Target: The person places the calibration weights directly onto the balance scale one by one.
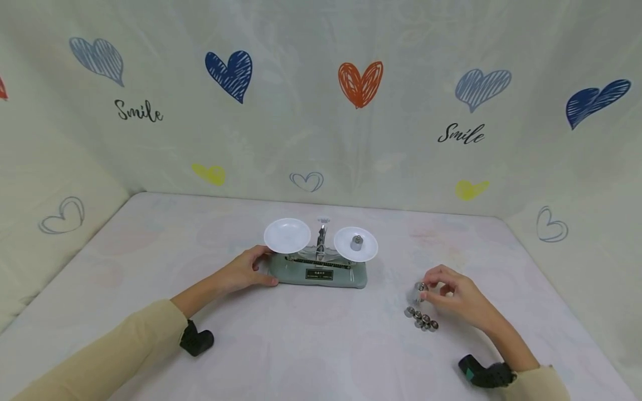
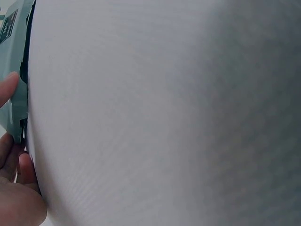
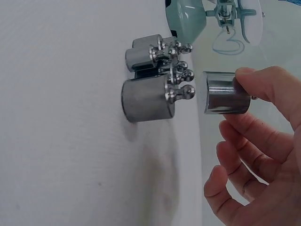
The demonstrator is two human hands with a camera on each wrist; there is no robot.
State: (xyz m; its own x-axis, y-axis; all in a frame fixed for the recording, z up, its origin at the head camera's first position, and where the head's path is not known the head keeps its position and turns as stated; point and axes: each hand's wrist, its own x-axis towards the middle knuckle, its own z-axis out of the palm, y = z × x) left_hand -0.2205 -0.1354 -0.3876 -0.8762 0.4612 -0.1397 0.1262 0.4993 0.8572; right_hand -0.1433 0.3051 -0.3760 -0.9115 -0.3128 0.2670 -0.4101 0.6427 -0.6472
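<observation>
A green tray balance stands mid-table with two white pans. Its left pan is bare, and one small metal weight sits in the right pan. At the left end of the base my left hand grips it, thumb on the front and fingers round behind. To the right of the balance, my right hand pinches a shiny cylindrical weight by its knob end, between thumb and finger. The right wrist view shows that weight raised above the table, other fingers loosely curled.
Several knobbed metal weights stand in a tight cluster on the table just in front of the right hand; a larger one is at the cluster's near end. A pale curtain with printed hearts closes off the table's back edge.
</observation>
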